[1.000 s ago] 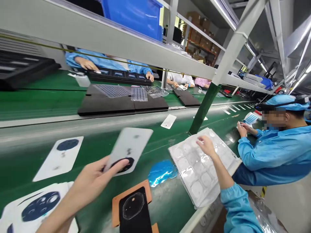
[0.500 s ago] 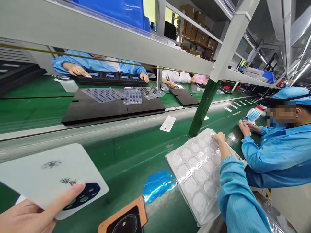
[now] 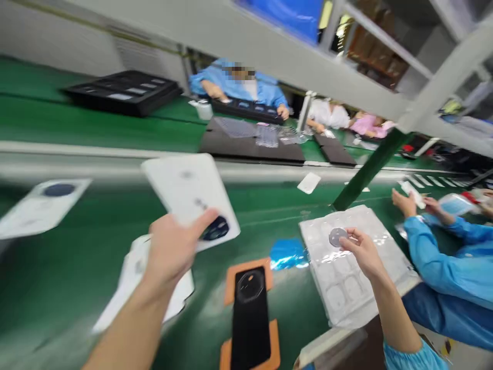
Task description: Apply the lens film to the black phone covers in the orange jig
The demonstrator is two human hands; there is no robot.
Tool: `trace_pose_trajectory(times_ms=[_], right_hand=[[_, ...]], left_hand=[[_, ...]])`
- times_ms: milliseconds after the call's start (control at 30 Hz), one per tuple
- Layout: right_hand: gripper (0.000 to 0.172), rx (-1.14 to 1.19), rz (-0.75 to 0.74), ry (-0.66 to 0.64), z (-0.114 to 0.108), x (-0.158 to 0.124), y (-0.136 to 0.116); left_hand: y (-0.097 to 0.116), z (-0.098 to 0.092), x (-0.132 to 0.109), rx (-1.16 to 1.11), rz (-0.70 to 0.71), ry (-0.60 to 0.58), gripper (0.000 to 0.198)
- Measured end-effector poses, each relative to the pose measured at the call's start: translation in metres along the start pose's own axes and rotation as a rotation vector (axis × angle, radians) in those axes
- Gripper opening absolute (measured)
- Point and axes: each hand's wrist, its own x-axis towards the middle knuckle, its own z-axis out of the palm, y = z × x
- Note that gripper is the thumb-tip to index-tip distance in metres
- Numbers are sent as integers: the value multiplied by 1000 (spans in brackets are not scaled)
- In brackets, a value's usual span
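Observation:
My left hand point(image 3: 169, 252) pinches a white phone back panel point(image 3: 181, 187), which has a dark round camera area near my thumb. Beneath that hand, a loose pile of white panels point(image 3: 133, 272) lies on the green bench. My right hand point(image 3: 364, 254) holds a small dark round disc point(image 3: 336, 237) by its edge, over a clear plastic tray point(image 3: 333, 277) with round pockets. Between my hands lies a black phone-shaped plate point(image 3: 250, 329) with a round camera ring, set on an orange fixture point(image 3: 230, 280). A crumpled blue film point(image 3: 287, 254) is beside the tray.
Another white panel point(image 3: 40, 208) is at the left. A green-and-white post point(image 3: 365, 172) rises behind the tray. Dark boards point(image 3: 246, 146) and a black tray point(image 3: 123, 92) lie across the bench. A co-worker's blue sleeve point(image 3: 435, 252) is close on the right.
My right hand has left the tray's far edge and now holds the round disc over it. My left hand, still gripping the panel, appears farther right and higher as the view has swung left.

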Motion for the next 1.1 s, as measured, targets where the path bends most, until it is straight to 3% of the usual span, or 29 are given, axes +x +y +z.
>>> trace_pose_trajectory(times_ms=[67,133,233,333,500,700,767,900,1100], right_hand=[[23,-118,-166,-188,50,-27,-10],[20,-301,-440,-299,101,-50,-15],[32,-566,-873,-266,162,-75,-8],[34,-759,-1080,-244,189,-86,6],[33,-887,-1051,-348,186,-93,11],[24,-758,-979,-403,184,-86,-11],[22,-612,-922,-310,178,-78,-25],[17,-315,-683,13,171,-61,-55],[18,-111,-497,219,185,-36,-64]], left_hand=[[14,9,-3,-215,-38,-46,47],[20,9,0,-379,-73,-122,54],[25,-2,5,-516,-99,-147,54],[31,-14,7,-606,-90,-124,53],[33,-23,12,-620,-67,-164,49],[21,-9,5,-280,-14,-252,29],[16,4,-6,-202,-1,-263,26],[6,35,-36,-110,-14,-323,21],[-4,57,-66,-62,87,-537,40]])
